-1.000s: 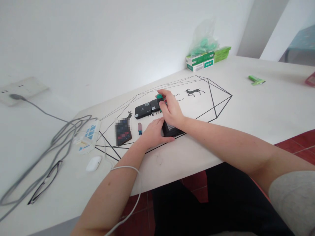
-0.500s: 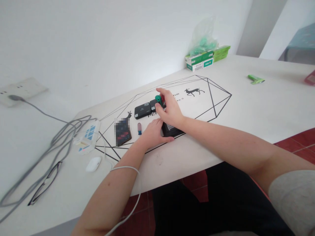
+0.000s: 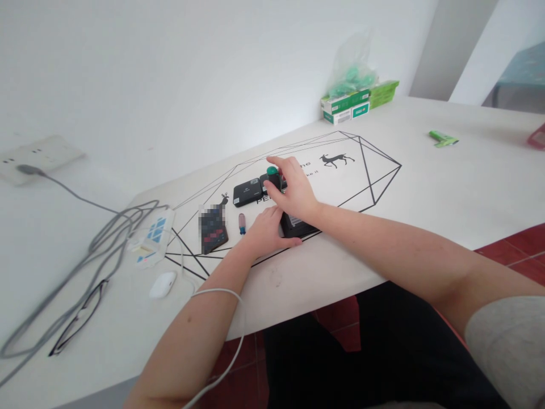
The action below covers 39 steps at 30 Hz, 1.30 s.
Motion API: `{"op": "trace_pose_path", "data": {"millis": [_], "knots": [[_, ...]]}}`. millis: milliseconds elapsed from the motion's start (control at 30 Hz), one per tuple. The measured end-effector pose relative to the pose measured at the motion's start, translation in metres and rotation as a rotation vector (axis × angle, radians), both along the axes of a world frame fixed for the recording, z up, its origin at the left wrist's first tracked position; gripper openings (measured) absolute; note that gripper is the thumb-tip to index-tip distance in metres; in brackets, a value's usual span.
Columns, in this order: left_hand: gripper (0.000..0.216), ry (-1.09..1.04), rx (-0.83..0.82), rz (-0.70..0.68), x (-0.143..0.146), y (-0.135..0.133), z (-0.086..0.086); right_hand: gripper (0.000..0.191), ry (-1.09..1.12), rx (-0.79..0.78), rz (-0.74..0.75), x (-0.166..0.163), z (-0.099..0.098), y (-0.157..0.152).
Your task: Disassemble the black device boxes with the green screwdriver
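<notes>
My right hand [image 3: 293,184] is curled around a screwdriver [image 3: 272,172] with a green-capped dark handle. Its thumb and index finger stand apart on either side of the cap, and the shaft and tip are hidden. Below it lies a flat black device [image 3: 296,226] with a pale label, partly covered by both hands. My left hand [image 3: 267,230] grips the left end of this device, thumb along the near edge. Behind the hands are a black box-shaped gadget [image 3: 247,193] and a second dark one [image 3: 264,184], partly hidden by my right hand.
A small screwdriver [image 3: 242,223] and a blurred-out phone [image 3: 215,236] lie left of my hands. Farther left are a power strip [image 3: 155,233], a white earphone case [image 3: 163,284], glasses [image 3: 80,318] and grey cable [image 3: 102,244]. Green boxes [image 3: 344,108] stand by the wall.
The green-capped screwdriver has shifted slightly left and the fingers of my right hand have loosened around its cap. My left hand and the black device have stayed put.
</notes>
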State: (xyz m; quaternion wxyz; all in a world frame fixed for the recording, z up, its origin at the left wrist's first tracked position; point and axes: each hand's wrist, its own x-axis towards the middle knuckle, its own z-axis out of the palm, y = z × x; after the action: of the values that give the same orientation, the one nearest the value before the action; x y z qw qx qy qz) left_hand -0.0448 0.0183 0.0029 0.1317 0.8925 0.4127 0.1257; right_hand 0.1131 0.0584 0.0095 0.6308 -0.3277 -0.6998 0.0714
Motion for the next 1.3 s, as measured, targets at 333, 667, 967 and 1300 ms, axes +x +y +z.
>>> {"op": "trace_pose_path", "data": {"millis": [333,667,967,1300], "knots": [[0.095,0.013,0.003,0.006,-0.0008,0.0,-0.0007,0.033,0.016,0.02,0.035,0.0015,0.0009,-0.0001],[0.099,0.015,-0.006,0.013,-0.0007,0.001,-0.0022,0.047,0.0,-0.006,0.069,0.0031,-0.0024,0.0006],[0.095,0.016,0.002,0.005,0.001,-0.0003,0.0009,0.039,-0.045,-0.013,-0.026,0.0005,-0.0005,0.003],[0.095,0.014,0.002,0.007,0.0006,-0.0002,0.0,0.041,0.004,0.002,0.041,-0.0004,-0.0008,0.0008]]}}
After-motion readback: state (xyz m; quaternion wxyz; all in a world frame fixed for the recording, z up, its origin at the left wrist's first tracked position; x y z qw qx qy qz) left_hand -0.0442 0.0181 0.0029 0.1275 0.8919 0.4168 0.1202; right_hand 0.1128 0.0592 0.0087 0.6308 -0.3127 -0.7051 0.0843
